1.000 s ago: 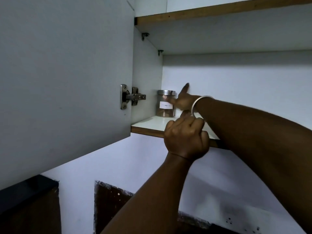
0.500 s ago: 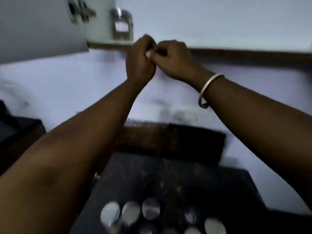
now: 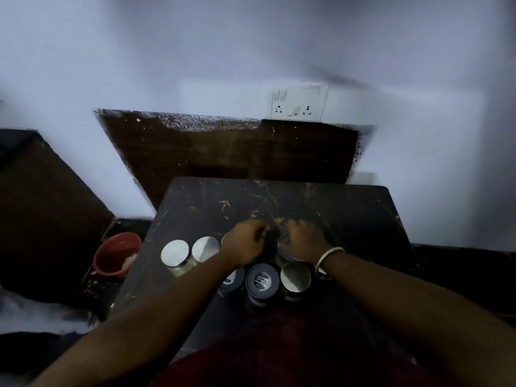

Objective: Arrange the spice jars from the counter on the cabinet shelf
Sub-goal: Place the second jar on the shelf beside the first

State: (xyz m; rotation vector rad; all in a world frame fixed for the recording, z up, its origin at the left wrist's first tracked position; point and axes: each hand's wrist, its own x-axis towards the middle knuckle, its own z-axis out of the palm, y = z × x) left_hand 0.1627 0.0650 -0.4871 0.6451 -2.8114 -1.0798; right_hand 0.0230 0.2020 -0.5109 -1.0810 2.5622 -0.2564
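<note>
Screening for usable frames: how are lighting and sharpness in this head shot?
Head view: dim overall, dark scratched counter underexposed; both hands, left and right, motion-blurred; shiny round steel jar lids catch glare; wide-angle bending at edges; white wall switchboard soft.

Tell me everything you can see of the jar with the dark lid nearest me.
The dark-lidded jar stands upright on the dark counter, seen from above. Its round lid is dark grey with a small raised rectangular mark at the centre. It sits in the near row, beside a silver-lidded jar. Neither hand touches it.
</note>
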